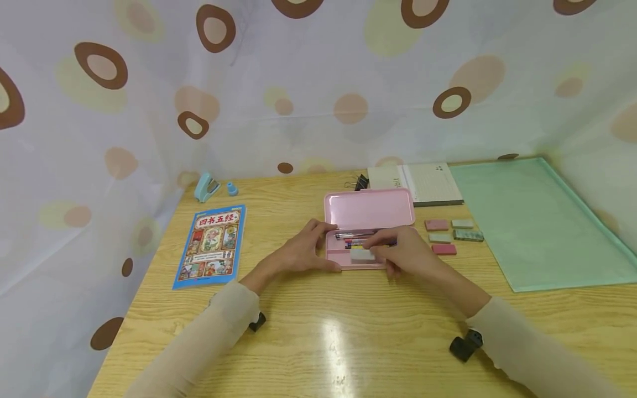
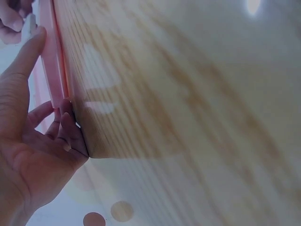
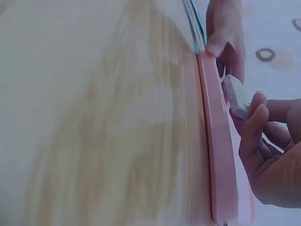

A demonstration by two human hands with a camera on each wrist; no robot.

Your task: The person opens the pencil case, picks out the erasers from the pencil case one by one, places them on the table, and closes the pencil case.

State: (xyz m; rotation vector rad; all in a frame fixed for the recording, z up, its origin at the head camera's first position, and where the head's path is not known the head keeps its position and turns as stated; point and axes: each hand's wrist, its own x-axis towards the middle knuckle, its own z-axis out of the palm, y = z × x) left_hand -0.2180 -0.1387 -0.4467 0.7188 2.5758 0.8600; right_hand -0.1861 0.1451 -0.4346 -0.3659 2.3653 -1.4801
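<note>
Your left hand [image 1: 303, 251] braces left end of pink pencil case [image 1: 368, 210], fingers straight along its rim, so tray can't slide. Right hand [image 1: 405, 254] pinches white eraser [image 1: 363, 255] over front compartment, pens behind it. Case sits mid table [image 1: 348, 342], lid open toward far edge. Spare erasers [image 1: 446, 236] wait just right, easy reach.

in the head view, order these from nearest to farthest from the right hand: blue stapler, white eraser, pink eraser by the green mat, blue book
1. white eraser, in the right hand
2. pink eraser, just to its right
3. blue book, far left
4. blue stapler, back left corner
</note>
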